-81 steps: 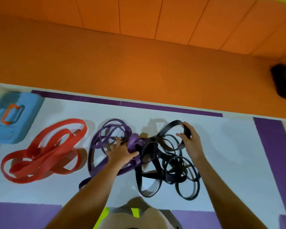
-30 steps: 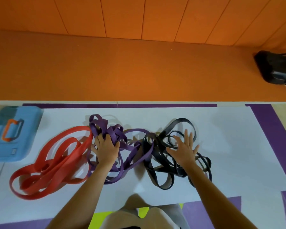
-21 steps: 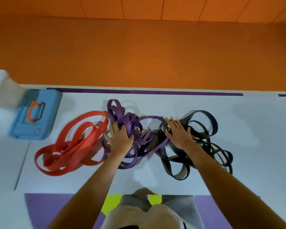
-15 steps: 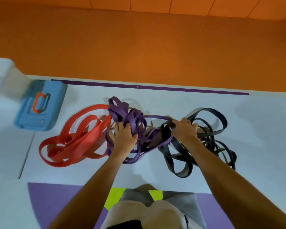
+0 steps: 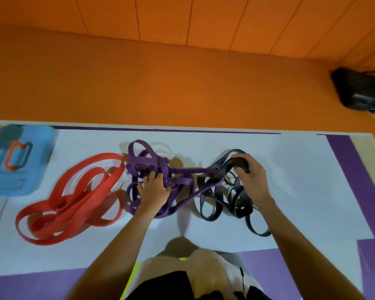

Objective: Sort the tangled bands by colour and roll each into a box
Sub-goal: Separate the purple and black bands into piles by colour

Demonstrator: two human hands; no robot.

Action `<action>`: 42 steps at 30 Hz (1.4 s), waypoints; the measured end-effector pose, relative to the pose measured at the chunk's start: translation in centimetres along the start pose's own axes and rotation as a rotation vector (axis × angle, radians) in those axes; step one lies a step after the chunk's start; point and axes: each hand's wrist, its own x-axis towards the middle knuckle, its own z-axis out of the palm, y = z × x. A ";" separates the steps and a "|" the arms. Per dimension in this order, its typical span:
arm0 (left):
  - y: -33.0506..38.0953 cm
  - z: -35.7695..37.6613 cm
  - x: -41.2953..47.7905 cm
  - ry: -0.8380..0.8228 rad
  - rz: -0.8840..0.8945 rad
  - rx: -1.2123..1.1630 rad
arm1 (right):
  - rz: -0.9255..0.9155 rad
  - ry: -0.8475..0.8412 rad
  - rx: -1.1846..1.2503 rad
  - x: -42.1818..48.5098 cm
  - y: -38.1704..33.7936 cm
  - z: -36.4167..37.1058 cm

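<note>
The purple bands [image 5: 144, 164] are gripped by the left hand [image 5: 153, 191], and a black band [image 5: 222, 162] is held in the closed right hand [image 5: 252, 180].

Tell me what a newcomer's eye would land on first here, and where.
Centre of the mat, the left hand grips the purple bands and the right hand grips the black bands, a purple strand stretched between them. The red bands lie heaped to the left, a blue box beyond them.

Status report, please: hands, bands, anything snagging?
Left hand grips purple bands. Right hand grips black bands. Purple strand taut into the black ones, not yet apart. Red bands lie left.
</note>
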 end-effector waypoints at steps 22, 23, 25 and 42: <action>7.6 -0.5 -1.1 -0.281 0.538 -0.334 | 0.279 -0.279 0.418 -3.3 0.2 0.5; 8.2 -0.6 -0.8 -0.339 0.532 -0.321 | 0.256 -0.317 0.413 -3.4 -0.1 0.4; 9.0 -0.7 -0.2 -0.328 0.533 -0.305 | 0.196 -0.383 0.384 -3.6 -0.4 0.3; 9.4 -1.5 -2.1 0.042 0.364 -0.929 | 0.218 -0.360 0.271 -5.3 1.7 1.7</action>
